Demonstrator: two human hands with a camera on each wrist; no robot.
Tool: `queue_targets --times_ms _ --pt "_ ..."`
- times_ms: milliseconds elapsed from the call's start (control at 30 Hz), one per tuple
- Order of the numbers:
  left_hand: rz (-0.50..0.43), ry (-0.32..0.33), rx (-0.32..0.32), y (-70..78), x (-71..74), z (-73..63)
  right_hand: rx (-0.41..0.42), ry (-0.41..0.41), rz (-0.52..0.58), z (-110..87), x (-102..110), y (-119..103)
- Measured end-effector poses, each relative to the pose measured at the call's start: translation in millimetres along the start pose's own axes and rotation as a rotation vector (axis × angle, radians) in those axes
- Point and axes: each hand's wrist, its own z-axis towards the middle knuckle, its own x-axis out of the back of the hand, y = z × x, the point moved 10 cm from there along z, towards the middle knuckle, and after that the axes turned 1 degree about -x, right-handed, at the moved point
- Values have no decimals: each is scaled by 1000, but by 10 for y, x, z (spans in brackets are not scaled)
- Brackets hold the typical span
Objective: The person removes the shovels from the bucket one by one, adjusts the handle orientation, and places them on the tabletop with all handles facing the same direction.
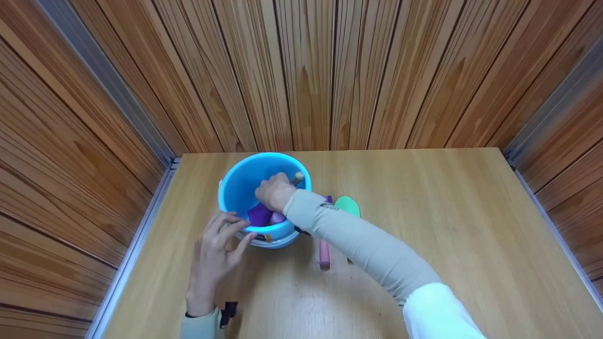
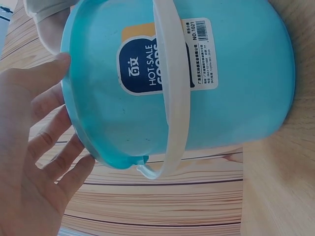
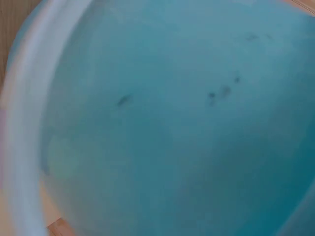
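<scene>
A blue bucket (image 1: pixel 278 230) with a white handle (image 2: pixel 173 88) stands on the table. My left hand (image 1: pixel 214 254) touches its near left rim with spread, fairly straight fingertips; the left wrist view shows the fingers (image 2: pixel 74 179) along the rim. Down inside the bucket is my right hand (image 1: pixel 275 192), its fingertips hidden from the head view. Beside that hand lie a dark purple piece (image 1: pixel 259 215) and a lilac piece (image 1: pixel 277 218), and a beige-tipped stick (image 1: pixel 297 178) leans at the right. Only the bucket's blue outer wall and handle fill the right wrist view.
Right of the bucket, partly under my right forearm, lie a pink-handled thing (image 1: pixel 324 255) with a purple end and a flat green rounded thing (image 1: pixel 347 205). Wood-panelled walls (image 1: pixel 311 75) enclose the table (image 1: pixel 438 197) at the back and sides.
</scene>
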Motion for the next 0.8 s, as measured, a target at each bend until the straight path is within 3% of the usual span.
queue_targets --times_ms 233,500,800 --pt "-17 -1 -2 3 -30 -9 -58 -56 -81 -7 -61 41" --pt "-3 -7 2 5 -12 5 -84 16 -155 -47 60 95" --pt "-9 -8 3 -5 -23 -5 -94 82 -88 -177 266 197"
